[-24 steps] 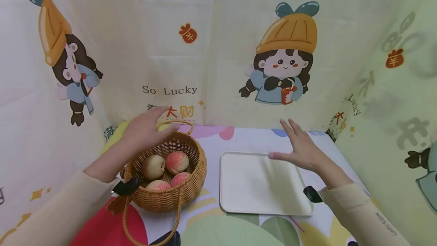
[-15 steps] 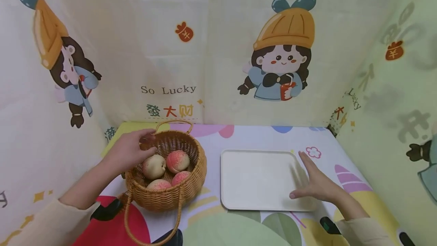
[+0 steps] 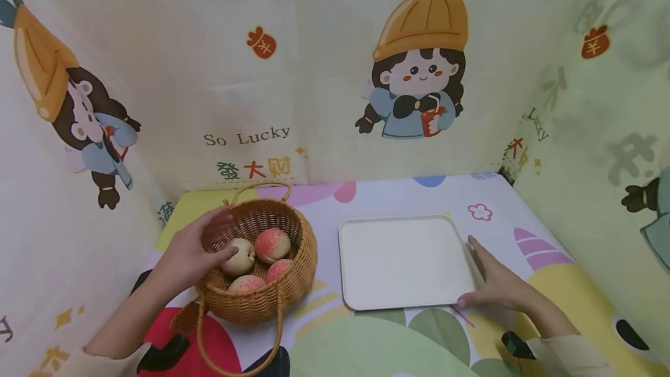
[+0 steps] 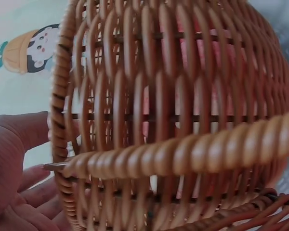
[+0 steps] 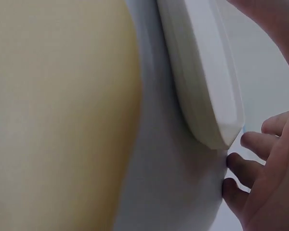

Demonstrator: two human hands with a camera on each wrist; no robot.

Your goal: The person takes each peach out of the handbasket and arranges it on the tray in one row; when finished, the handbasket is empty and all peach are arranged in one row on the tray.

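Observation:
A round wicker basket [image 3: 246,307] stands left of centre with several pink-and-cream peaches [image 3: 272,245] inside. My left hand [image 3: 191,252] is at its left rim, fingers spread and loosely bent, the thumb overlapping the pale peach [image 3: 239,256] in the head view. From the left wrist, the woven wall [image 4: 154,96] fills most of the view, with the hand [image 4: 19,178] beside the rim. A white rectangular tray [image 3: 405,263] lies to the right of the basket. My right hand [image 3: 499,284] is at its right edge, thumb by the near corner; several fingertips [image 5: 236,192] show close to the tray's end [image 5: 207,120].
One rope-like basket handle [image 3: 277,330] droops toward the front, and the other handle [image 3: 262,185] stands up at the back. A printed cloth [image 3: 387,336] covers the table. Cream printed curtains [image 3: 324,74] enclose the back and both sides.
My left hand has come down from above the basket to its left rim. My right hand has lowered from over the tray to its right edge. The head view has tilted slightly.

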